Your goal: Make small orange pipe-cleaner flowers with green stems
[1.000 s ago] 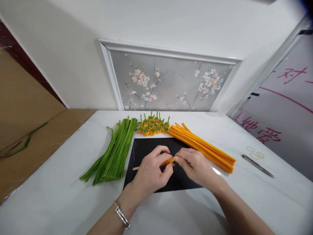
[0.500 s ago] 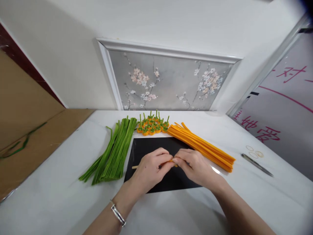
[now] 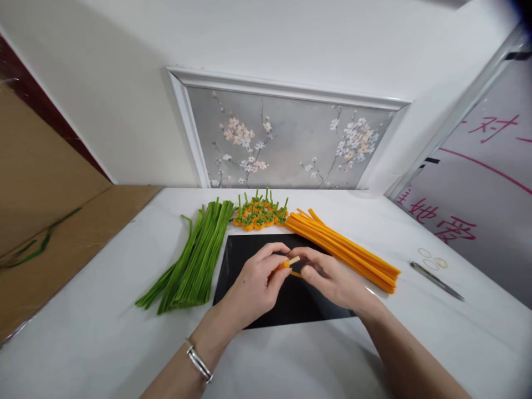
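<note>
My left hand (image 3: pixel 260 280) pinches a thin wooden stick (image 3: pixel 294 260) with an orange fuzzy stem (image 3: pixel 285 265) coiled round it. The stick's pale tip points to the right, and a loose orange end sticks out below it. Close by on the right, my right hand (image 3: pixel 332 277) has its thumb and fingers apart, with nothing visible gripped between them. Both hands are over a black mat (image 3: pixel 299 310). Behind the mat sits a cluster of small orange and green pieces (image 3: pixel 259 217) with upright green stems.
Green fuzzy stems (image 3: pixel 201 257) lie left of the mat, and a bundle of orange ones (image 3: pixel 344 246) lies at its right. Farther right are tweezers (image 3: pixel 436 281) and several thin rings (image 3: pixel 432 263). Cardboard (image 3: pixel 75 238) borders the white table (image 3: pixel 103 310) on the left.
The hands have moved slightly apart. My right hand has opened from its pinch. The stick's pale end, which pointed out to the left before, now shows at the right of my left fingers.
</note>
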`<state>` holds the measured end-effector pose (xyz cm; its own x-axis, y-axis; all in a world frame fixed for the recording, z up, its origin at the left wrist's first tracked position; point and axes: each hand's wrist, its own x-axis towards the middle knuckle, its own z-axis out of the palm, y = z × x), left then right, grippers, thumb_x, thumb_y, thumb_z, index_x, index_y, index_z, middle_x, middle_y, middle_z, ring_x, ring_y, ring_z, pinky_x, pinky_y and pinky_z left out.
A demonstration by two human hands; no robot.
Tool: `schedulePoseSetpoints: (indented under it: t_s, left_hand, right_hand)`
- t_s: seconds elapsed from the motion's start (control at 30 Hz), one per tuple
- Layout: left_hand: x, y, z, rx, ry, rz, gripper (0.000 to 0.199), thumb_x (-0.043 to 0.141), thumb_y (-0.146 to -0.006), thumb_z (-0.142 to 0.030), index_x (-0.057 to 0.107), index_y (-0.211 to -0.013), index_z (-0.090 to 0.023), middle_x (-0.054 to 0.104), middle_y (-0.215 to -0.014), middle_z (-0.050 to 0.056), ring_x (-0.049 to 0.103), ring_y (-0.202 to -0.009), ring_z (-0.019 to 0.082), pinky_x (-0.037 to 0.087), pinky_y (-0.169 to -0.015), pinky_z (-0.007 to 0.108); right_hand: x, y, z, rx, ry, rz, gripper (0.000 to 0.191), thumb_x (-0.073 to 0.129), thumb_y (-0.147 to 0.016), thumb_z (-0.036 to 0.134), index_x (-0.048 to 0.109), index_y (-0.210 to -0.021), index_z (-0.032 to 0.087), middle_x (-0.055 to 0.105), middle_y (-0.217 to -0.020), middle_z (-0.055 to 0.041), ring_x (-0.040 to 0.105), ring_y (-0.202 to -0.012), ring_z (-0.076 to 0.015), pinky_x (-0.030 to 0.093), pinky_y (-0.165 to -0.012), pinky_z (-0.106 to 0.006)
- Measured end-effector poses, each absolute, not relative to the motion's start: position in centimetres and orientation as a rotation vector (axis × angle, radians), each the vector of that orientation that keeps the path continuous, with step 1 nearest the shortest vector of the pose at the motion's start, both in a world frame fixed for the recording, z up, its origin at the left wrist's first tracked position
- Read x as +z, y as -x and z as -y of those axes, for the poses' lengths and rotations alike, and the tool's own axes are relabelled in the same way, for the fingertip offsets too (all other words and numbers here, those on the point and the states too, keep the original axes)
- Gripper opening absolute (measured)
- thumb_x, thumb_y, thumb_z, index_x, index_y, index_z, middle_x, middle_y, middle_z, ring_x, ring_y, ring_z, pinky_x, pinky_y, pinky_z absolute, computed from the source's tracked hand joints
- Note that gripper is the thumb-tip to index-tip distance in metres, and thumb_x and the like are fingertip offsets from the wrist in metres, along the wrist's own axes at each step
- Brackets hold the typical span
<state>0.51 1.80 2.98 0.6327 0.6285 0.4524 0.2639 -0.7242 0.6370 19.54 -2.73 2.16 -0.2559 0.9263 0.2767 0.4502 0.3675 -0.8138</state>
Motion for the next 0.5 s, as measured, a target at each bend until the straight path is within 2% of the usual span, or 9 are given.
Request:
schedulePoseSetpoints:
  t_s: [0.03, 0.1, 0.2, 0.33, 0.5]
  left_hand:
    - [3.06, -0.45, -1.9, 0.935, -2.318, -0.707, 0.02, 0.046, -0.091, -0.012, 0.065, -0.093, -0.017, 0.06, -0.112, 0.009, 0.062, -0.087, 0.014, 0.051, -0.073, 0.024]
    - [3.16, -0.33, -2.09, 0.952, -2.304, -0.727, 0.021, 0.046, -0.092, -0.013, 0.066, -0.095, -0.016, 0.06, -0.113, 0.009, 0.062, -0.085, 0.013, 0.051, -0.071, 0.023]
    - [3.17, -0.2, -2.28, 0.966, -2.307, -0.75, 0.023, 0.045, -0.093, -0.014, 0.067, -0.1, -0.017, 0.059, -0.115, 0.009, 0.063, -0.085, 0.013, 0.052, -0.076, 0.024]
    - [3.05, -0.14, -2.39, 0.958, -2.337, -0.769, 0.025, 0.045, -0.093, -0.015, 0.066, -0.107, -0.019, 0.06, -0.116, 0.008, 0.064, -0.086, 0.013, 0.053, -0.078, 0.025]
    - [2.65, -0.05, -2.71, 0.949, -2.408, -0.802, 0.026, 0.046, -0.092, -0.013, 0.067, -0.107, -0.02, 0.061, -0.116, 0.008, 0.064, -0.094, 0.015, 0.053, -0.082, 0.026]
  right_hand:
    - [2.02, -19.4, 2.71, 0.854, 1.2, 1.877, 0.018, 0.052, -0.091, 0.029, 0.057, -0.106, 0.02, 0.065, -0.1, -0.0039, 0.062, -0.086, -0.0153, 0.05, -0.073, -0.025]
    - [1.73, -19.12, 2.74, 0.891, 1.25, 1.942, 0.009, 0.052, -0.091, 0.025, 0.058, -0.089, 0.02, 0.064, -0.081, 0.0007, 0.061, -0.069, -0.0121, 0.047, -0.063, -0.022]
    - [1.49, -18.93, 2.89, 0.633, 1.359, 2.056, 0.03, 0.042, -0.096, 0.022, 0.051, -0.067, 0.019, 0.055, -0.061, 0.0036, 0.053, -0.055, -0.0102, 0.04, -0.056, -0.023]
    - [1.76, -19.14, 3.1, 0.292, 1.455, 2.161, 0.028, 0.043, -0.096, 0.022, 0.052, -0.069, 0.02, 0.053, -0.06, 0.0029, 0.049, -0.053, -0.0116, 0.032, -0.052, -0.025]
    - [2.36, -19.27, 3.45, 0.177, 1.507, 2.215, 0.025, 0.043, -0.096, 0.022, 0.061, -0.079, 0.019, 0.061, -0.068, -0.0009, 0.058, -0.06, -0.014, 0.035, -0.055, -0.025]
